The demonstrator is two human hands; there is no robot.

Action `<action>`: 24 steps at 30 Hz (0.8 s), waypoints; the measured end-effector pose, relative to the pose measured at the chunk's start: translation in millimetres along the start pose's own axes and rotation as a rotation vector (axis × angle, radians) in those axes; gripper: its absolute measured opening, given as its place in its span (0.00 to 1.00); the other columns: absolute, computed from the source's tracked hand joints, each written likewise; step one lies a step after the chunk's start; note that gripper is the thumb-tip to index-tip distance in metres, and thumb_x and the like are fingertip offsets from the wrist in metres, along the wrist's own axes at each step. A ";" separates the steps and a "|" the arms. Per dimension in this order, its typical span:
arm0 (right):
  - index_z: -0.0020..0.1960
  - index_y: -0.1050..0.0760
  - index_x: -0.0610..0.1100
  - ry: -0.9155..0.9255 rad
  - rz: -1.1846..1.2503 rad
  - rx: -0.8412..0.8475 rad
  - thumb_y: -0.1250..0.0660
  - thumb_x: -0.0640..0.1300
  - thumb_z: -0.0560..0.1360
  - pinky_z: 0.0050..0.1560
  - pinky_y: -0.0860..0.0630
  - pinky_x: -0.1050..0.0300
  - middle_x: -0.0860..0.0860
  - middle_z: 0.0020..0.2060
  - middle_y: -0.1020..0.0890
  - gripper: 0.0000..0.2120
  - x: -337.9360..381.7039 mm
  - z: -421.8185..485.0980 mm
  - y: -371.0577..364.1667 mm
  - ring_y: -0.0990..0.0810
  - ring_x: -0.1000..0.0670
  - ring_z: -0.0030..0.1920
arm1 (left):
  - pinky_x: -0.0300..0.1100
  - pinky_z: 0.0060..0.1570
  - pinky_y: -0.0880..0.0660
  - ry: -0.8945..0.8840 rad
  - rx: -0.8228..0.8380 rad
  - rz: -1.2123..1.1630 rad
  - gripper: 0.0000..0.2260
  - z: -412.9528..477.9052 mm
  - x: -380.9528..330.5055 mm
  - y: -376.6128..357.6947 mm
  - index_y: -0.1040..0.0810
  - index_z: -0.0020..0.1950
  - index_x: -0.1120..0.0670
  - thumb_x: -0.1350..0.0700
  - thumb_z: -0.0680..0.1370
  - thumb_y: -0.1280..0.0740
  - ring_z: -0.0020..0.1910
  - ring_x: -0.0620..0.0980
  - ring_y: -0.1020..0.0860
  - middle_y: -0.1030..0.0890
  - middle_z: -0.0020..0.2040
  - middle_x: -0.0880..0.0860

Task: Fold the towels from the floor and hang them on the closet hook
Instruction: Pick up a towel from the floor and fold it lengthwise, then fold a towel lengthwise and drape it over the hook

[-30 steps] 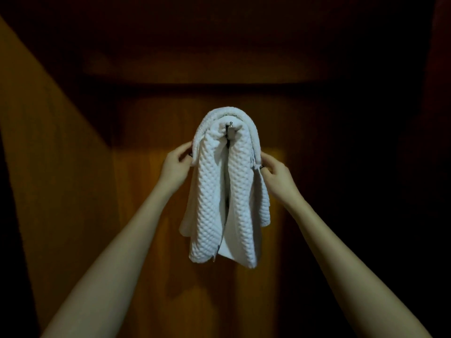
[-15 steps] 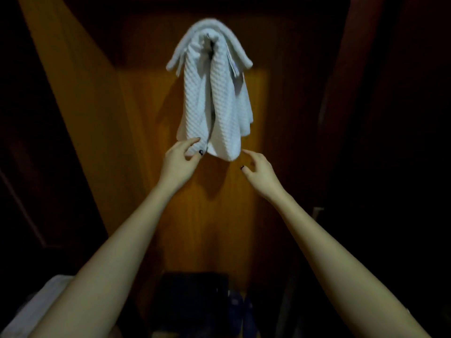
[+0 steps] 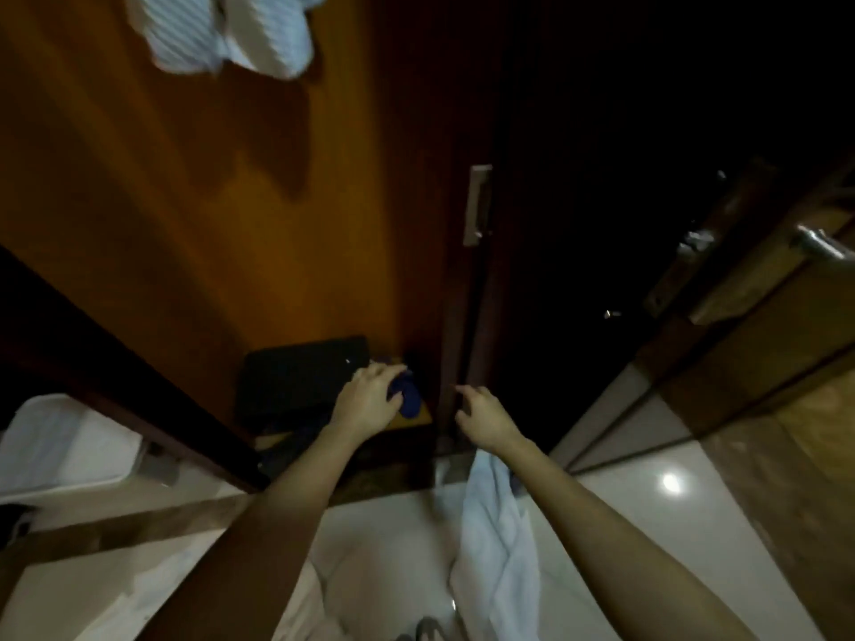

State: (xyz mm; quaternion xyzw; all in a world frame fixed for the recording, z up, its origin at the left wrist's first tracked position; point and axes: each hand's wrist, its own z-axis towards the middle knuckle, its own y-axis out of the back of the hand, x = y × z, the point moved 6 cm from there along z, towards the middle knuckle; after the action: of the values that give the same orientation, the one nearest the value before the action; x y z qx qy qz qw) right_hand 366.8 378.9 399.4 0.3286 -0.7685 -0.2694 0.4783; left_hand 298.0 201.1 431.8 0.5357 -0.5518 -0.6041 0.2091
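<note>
At the bottom of the frame, right of centre, a crumpled pale towel (image 3: 497, 543) lies on the glossy floor (image 3: 647, 525). Its long axis runs from just under my right wrist down toward the bottom edge, nearly in line with my right forearm, which crosses over its upper right side. More pale cloth (image 3: 351, 589) sits to its left at bottom centre, too blurred for me to say whether it is another towel.

Higher, at mid-frame, my right hand (image 3: 486, 416) hangs with fingers loosely bent, forefinger out, holding nothing. My left hand (image 3: 368, 400) is just to its left, fingers loosely curled. It shows in front of a dark blue bundle (image 3: 409, 400) beside a black box (image 3: 300, 377) low in the closet, and I judge it grips nothing.

The floor towel lies below my fingertips in the frame, back toward me rather than ahead. My right hand is the nearer one, almost over its top end, so I judge the reach goes down and back.

Farthest off, at the upper left, a hung towel (image 3: 222, 34) drapes against the wooden closet wall (image 3: 162, 201). Its hook is out of frame.
</note>
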 end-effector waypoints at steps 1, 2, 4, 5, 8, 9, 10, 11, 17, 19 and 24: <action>0.75 0.37 0.43 -0.059 0.008 0.023 0.39 0.42 0.79 0.66 0.30 0.48 0.39 0.68 0.31 0.25 -26.4 -8.5 -12.4 0.29 0.38 0.66 | 0.50 0.63 0.32 -0.006 0.047 0.003 0.22 -2.9 -1.8 -24.2 0.35 0.74 0.49 0.53 0.79 0.38 0.68 0.57 0.33 0.31 0.70 0.53; 0.75 0.37 0.43 -0.118 0.014 0.036 0.39 0.43 0.79 0.65 0.29 0.48 0.39 0.68 0.31 0.25 -51.5 -17.0 -23.4 0.28 0.38 0.66 | 0.49 0.63 0.32 -0.011 0.086 0.005 0.22 -5.9 -3.7 -47.7 0.35 0.74 0.48 0.53 0.79 0.37 0.67 0.56 0.33 0.30 0.70 0.53; 0.74 0.36 0.42 -0.215 0.014 0.052 0.39 0.43 0.80 0.63 0.29 0.50 0.39 0.67 0.29 0.24 -99.2 -33.2 -44.4 0.28 0.39 0.65 | 0.48 0.64 0.31 -0.022 0.157 0.013 0.22 -11.4 -6.2 -95.6 0.34 0.73 0.48 0.52 0.79 0.37 0.67 0.55 0.32 0.29 0.69 0.53; 0.74 0.36 0.41 -0.254 0.013 0.060 0.39 0.43 0.80 0.62 0.29 0.51 0.38 0.67 0.28 0.23 -120.9 -41.1 -55.5 0.27 0.39 0.64 | 0.48 0.64 0.31 -0.021 0.195 0.016 0.22 -14.1 -6.7 -119.9 0.33 0.73 0.48 0.52 0.79 0.37 0.67 0.55 0.32 0.29 0.69 0.53; 0.75 0.38 0.40 -0.372 0.027 0.088 0.40 0.43 0.80 0.63 0.29 0.50 0.38 0.67 0.28 0.24 -182.3 -62.1 -96.1 0.28 0.39 0.65 | 0.47 0.63 0.32 -0.024 0.276 0.015 0.22 -17.9 -5.3 -191.2 0.32 0.72 0.47 0.54 0.78 0.37 0.65 0.56 0.31 0.29 0.68 0.54; 0.75 0.38 0.41 -0.407 0.029 0.095 0.40 0.43 0.81 0.64 0.30 0.50 0.39 0.67 0.29 0.24 -201.6 -67.1 -112.3 0.29 0.39 0.66 | 0.46 0.64 0.33 -0.044 0.315 0.008 0.22 -18.3 -4.4 -216.7 0.32 0.72 0.48 0.55 0.78 0.38 0.66 0.57 0.32 0.29 0.68 0.54; 0.75 0.39 0.41 -0.439 0.030 0.104 0.41 0.44 0.81 0.64 0.31 0.50 0.39 0.67 0.29 0.24 -220.5 -71.0 -129.6 0.29 0.39 0.66 | 0.47 0.65 0.34 -0.064 0.361 -0.003 0.22 -18.9 -2.8 -243.4 0.33 0.73 0.48 0.55 0.78 0.38 0.67 0.57 0.33 0.30 0.70 0.55; 0.75 0.39 0.41 -0.468 0.032 0.113 0.41 0.44 0.81 0.64 0.31 0.50 0.39 0.67 0.29 0.24 -238.3 -73.6 -147.4 0.29 0.39 0.66 | 0.47 0.66 0.35 -0.081 0.399 -0.014 0.22 -19.6 -0.5 -269.5 0.34 0.74 0.49 0.56 0.79 0.38 0.68 0.57 0.34 0.32 0.71 0.55; 0.75 0.37 0.44 -0.597 0.042 0.194 0.42 0.43 0.80 0.63 0.30 0.53 0.41 0.65 0.27 0.23 -331.4 -92.0 -273.5 0.28 0.41 0.65 | 0.48 0.65 0.34 -0.081 0.545 -0.071 0.23 -44.1 21.1 -429.4 0.37 0.75 0.48 0.54 0.80 0.40 0.69 0.56 0.35 0.32 0.71 0.54; 0.75 0.37 0.44 -0.633 0.039 0.242 0.42 0.42 0.80 0.63 0.30 0.54 0.41 0.65 0.28 0.23 -364.7 -95.2 -323.1 0.28 0.41 0.65 | 0.48 0.64 0.33 -0.092 0.637 -0.047 0.23 -56.0 34.1 -490.8 0.39 0.76 0.47 0.54 0.80 0.41 0.69 0.55 0.36 0.34 0.72 0.53; 0.75 0.37 0.46 -0.715 0.062 0.341 0.42 0.42 0.81 0.64 0.30 0.54 0.42 0.65 0.28 0.22 -440.6 -94.8 -430.6 0.28 0.42 0.65 | 0.49 0.65 0.35 -0.211 0.777 0.089 0.23 -60.5 70.8 -620.1 0.42 0.76 0.47 0.53 0.81 0.42 0.70 0.54 0.38 0.37 0.73 0.53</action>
State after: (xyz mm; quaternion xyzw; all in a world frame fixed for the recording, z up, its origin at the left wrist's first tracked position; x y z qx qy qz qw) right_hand 703.6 430.4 -122.6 0.2655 -0.9298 -0.2209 0.1270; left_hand 537.1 302.9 -138.9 0.4853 -0.7802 -0.3925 -0.0411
